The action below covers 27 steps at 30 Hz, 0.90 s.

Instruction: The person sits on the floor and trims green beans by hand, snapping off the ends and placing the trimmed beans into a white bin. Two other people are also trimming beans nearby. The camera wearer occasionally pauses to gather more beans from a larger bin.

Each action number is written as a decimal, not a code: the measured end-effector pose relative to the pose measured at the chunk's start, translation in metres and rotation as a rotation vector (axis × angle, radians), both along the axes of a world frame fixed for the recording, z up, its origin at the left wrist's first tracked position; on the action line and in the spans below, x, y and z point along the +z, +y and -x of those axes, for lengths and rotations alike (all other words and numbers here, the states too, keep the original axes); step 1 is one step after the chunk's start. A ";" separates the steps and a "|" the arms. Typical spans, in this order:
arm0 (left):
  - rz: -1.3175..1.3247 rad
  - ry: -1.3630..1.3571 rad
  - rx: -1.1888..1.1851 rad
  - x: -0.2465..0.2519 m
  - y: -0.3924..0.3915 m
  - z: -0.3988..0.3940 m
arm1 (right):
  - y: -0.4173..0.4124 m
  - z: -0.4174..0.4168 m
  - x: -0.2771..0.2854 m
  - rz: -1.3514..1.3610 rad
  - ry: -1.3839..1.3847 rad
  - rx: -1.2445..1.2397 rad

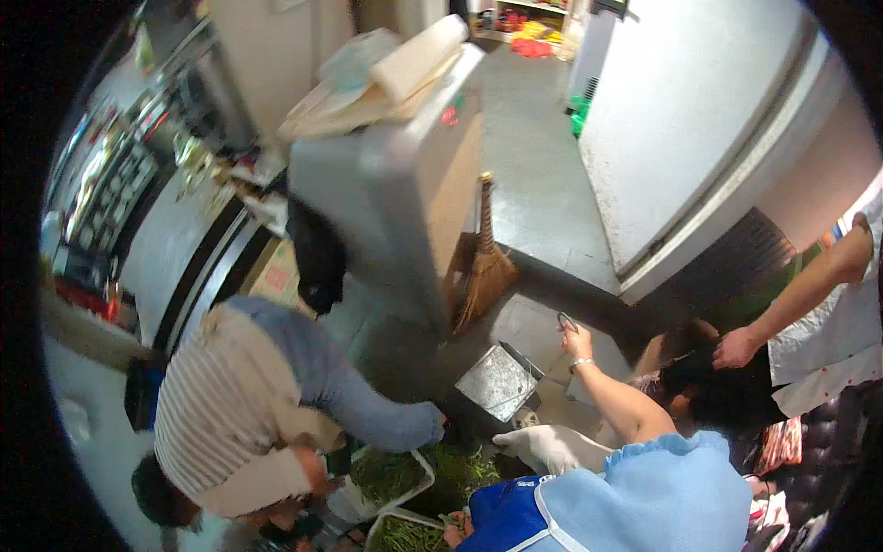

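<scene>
My right hand [574, 338], a bracelet at its wrist, is raised at right of centre, with its fingers closed on a dark looped object [567, 321]; its kind is unclear. Low in the view, my left hand [458, 531] lies between my blue apron [507, 507] and a pale-rimmed basket of green vegetables [407, 535]. Its fingers are partly hidden, and its hold is unclear. Another pale-rimmed basket [431, 469] with leafy greens stands just beyond. More loose greens [476, 469] lie beside it. A speckled, square, metallic-looking surface [498, 383] is between the baskets and my raised hand.
A person in a striped top [221, 414] bends over the baskets at left. Another person's hand [737, 347] is at right, above dark material. A broom [486, 269] leans by a large pale appliance [365, 193]. A white wall or door [683, 117] stands beyond a floor step.
</scene>
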State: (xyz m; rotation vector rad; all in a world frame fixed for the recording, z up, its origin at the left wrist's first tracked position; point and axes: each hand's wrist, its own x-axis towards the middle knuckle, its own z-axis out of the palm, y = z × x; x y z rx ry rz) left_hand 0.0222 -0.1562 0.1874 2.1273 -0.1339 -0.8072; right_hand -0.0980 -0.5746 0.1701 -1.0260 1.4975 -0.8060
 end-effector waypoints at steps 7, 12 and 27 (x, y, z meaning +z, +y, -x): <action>0.020 -0.125 -0.092 0.060 -0.130 -0.012 | -0.069 0.045 0.110 0.102 -0.009 -0.046; 0.206 -0.271 -0.282 0.105 -0.255 -0.037 | -0.133 0.070 0.169 0.245 -0.225 -0.103; 0.325 -0.344 -0.883 0.118 -0.577 -0.107 | -0.386 0.018 0.276 0.495 -0.358 -0.439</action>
